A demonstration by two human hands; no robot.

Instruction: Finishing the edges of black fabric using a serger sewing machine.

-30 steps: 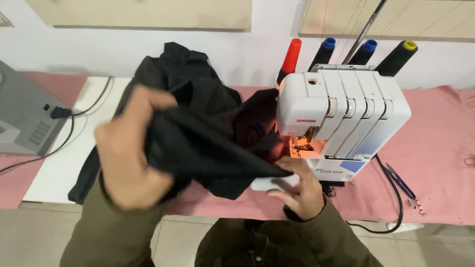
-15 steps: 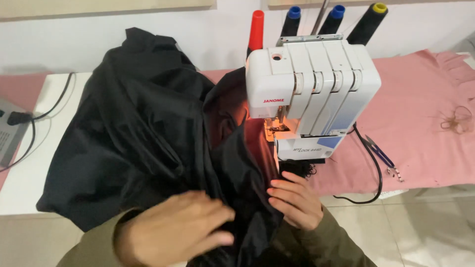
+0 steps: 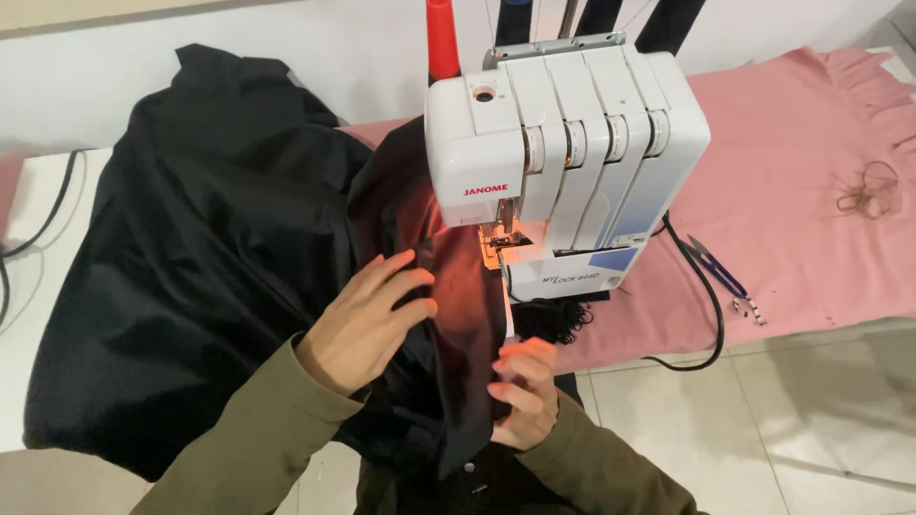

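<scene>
A large black cloth point(image 3: 191, 257) is spread over the table, and one edge of it runs under the needle area of a white overlock sewing machine point(image 3: 563, 162). My left hand point(image 3: 367, 319) lies flat on the cloth just left of the machine's lit foot, fingers spread and pressing the fabric down. Lower, near the table's front edge, my right hand point(image 3: 523, 391) pinches the cloth's edge below the machine. Both of my sleeves are olive green.
A pink cloth point(image 3: 811, 191) covers the table to the right, with small blue-handled snips point(image 3: 720, 277) and a tangle of thread point(image 3: 868, 191) on it. A red thread cone point(image 3: 441, 38) stands behind the machine. Black cables run at the far left and under the machine.
My left hand has moved up from the table's front edge onto the cloth beside the presser foot. My right hand has dropped slightly lower on the fabric edge. The camera has moved closer.
</scene>
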